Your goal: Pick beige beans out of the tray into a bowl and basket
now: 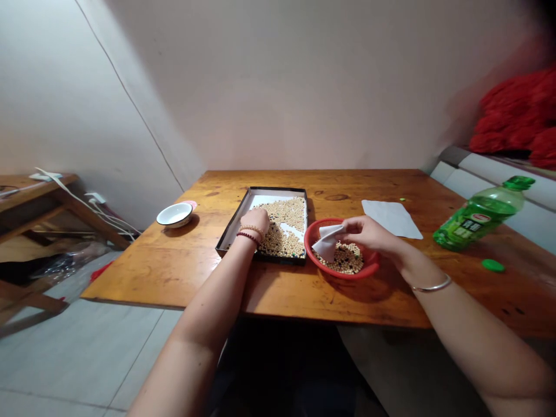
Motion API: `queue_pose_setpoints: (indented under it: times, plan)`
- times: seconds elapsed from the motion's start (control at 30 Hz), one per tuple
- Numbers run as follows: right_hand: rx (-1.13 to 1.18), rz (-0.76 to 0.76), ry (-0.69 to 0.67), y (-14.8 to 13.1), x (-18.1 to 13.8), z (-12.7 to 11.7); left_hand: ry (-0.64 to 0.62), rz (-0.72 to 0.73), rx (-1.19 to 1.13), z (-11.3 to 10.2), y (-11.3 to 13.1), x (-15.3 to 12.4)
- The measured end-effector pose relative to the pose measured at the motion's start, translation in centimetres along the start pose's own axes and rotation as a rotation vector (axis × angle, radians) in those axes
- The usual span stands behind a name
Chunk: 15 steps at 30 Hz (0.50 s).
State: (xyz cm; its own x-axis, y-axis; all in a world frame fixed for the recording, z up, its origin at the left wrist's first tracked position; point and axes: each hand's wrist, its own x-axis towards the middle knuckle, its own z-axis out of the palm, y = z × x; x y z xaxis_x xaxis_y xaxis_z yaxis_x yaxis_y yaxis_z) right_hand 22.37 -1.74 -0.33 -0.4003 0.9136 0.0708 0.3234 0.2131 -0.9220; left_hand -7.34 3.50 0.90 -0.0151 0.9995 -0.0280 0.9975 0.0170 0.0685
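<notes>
A black tray (232,223) with a white liner holds a spread of pale beans. My left hand (256,220) rests inside it on the beans, fingers curled under and hidden. Beside the tray on the right stands a red plastic basket (372,270) with more beans in it. My right hand (368,233) hovers over the basket and pinches a folded piece of white paper (328,241), whose lower edge dips toward the beans.
On the wooden table (182,272) stand a small white bowl (174,215) at the left, a flat white sheet (391,218) at the right, a tilted green bottle (480,215) and its green cap (493,266). Cables hang by a side bench (39,191) on the left.
</notes>
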Motion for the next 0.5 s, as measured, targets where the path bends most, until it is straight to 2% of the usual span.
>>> queue_pose_setpoints:
  times: [0.33,0.5]
  plan:
    - [-0.043,-0.008,0.062,-1.1,-0.1,-0.1,0.024,-0.010,0.060,-0.1,0.0,0.1]
    - [0.012,-0.018,0.022,-0.5,0.1,0.0,0.045,-0.006,0.060,-0.1,0.1,0.0]
